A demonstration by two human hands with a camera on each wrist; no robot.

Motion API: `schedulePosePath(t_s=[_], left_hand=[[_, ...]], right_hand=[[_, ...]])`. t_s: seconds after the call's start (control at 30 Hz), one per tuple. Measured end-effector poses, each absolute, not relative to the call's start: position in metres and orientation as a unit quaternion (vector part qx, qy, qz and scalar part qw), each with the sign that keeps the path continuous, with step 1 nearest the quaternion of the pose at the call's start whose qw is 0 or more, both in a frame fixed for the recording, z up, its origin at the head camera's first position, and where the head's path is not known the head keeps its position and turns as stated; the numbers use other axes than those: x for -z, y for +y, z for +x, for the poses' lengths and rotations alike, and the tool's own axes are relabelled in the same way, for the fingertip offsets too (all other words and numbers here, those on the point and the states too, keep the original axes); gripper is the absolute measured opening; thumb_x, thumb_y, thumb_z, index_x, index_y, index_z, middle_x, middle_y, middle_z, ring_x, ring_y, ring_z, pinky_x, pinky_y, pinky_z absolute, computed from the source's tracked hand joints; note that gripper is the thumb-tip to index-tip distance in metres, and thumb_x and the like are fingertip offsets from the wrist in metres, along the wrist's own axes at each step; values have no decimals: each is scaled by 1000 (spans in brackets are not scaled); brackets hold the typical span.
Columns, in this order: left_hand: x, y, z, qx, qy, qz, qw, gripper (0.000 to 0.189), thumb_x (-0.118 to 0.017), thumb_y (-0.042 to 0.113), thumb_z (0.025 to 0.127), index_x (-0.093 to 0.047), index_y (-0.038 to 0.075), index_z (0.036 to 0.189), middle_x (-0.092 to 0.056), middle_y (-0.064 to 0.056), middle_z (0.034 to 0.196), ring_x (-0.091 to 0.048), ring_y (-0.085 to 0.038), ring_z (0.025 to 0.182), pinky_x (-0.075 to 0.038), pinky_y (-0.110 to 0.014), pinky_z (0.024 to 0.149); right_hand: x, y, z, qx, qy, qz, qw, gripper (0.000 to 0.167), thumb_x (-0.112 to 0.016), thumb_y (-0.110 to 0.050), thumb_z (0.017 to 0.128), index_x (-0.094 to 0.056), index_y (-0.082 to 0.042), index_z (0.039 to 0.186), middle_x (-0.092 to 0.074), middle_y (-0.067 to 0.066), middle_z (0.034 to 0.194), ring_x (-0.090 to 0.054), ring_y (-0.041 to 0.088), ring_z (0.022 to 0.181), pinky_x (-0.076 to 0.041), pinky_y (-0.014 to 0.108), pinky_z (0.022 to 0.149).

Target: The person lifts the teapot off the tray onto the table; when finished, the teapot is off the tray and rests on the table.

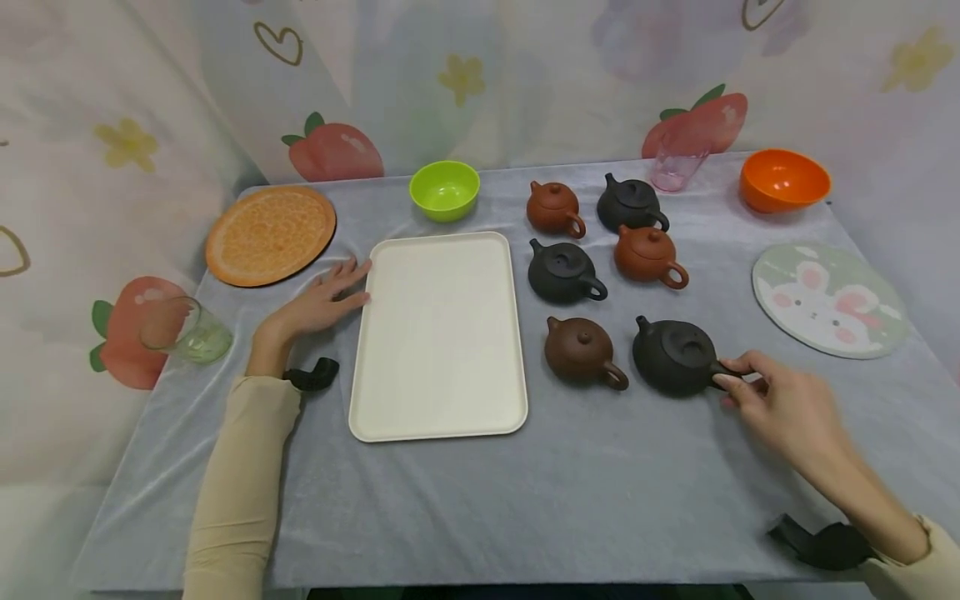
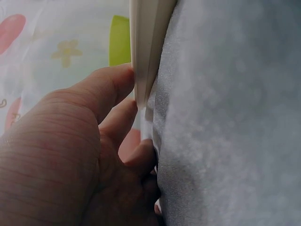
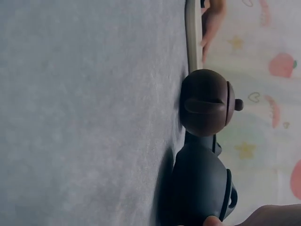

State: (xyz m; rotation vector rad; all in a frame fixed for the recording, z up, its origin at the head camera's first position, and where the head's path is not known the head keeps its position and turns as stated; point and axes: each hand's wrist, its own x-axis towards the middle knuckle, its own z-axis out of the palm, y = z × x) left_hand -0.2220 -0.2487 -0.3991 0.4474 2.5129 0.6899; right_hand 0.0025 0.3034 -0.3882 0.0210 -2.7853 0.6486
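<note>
My right hand (image 1: 795, 404) pinches the handle of a large black teapot (image 1: 675, 357) between thumb and fingers. Its spout points away to the upper left. In the right wrist view the same black teapot (image 3: 197, 183) fills the lower part, close to a dark brown teapot (image 3: 205, 102). My left hand (image 1: 318, 302) touches the left rim of a cream rectangular tray (image 1: 442, 337) with its fingertips. The left wrist view has the thumb and a finger against the tray's side (image 2: 143, 61). Whether the black teapot is off the cloth, I cannot tell.
Behind the brown teapot (image 1: 579, 352) stand black teapots (image 1: 564, 272) and reddish-brown teapots (image 1: 649, 252). A green bowl (image 1: 445, 190), orange bowl (image 1: 783, 180), pink glass (image 1: 675, 171), greenish glass (image 1: 202, 337), round orange mat (image 1: 270, 233) and rabbit-print mat (image 1: 828, 300) lie around the table.
</note>
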Motion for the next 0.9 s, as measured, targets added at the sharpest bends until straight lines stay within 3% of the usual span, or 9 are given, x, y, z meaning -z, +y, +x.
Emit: schedulePosePath(t_s=[0.27,0.5,0.77,0.9], left_hand=[[401,-246,-220,-258,920,164,244,70,-42,55,100,-7,33,157,8,-3,165,18,-25,150,10,-57,118],[399,-243,-218,-275,916,177,234,68,-43,48,102,-10,27,158,6,-9,165,16,-28,150,11,-54,119],[400,-242,-220,-264,919,174,234,69,-43,50,102,-10,28,158,6,-9,165,15,-28,151,11,-54,119],[396,-240,-218,-247,925,178,228,68,-44,47,102,-11,26,158,5,-13,164,11,-34,151,7,-57,119]], right_hand=[[389,302,-12,-233,-964,-19,124,10,-71,-11,89,-68,-3,95,-71,9,63,-40,-5,43,-27,25,42],[390,300,-17,-242,-961,-25,132,13,-72,-12,89,-69,-2,97,-70,10,62,-42,-2,41,-28,23,39],[396,303,-16,-240,-958,18,152,12,-76,-8,83,-69,-4,93,-68,7,63,-46,-11,48,-32,16,43],[396,307,-15,-233,-962,30,143,16,-79,-11,80,-70,-5,92,-72,14,74,-59,2,54,-40,18,48]])
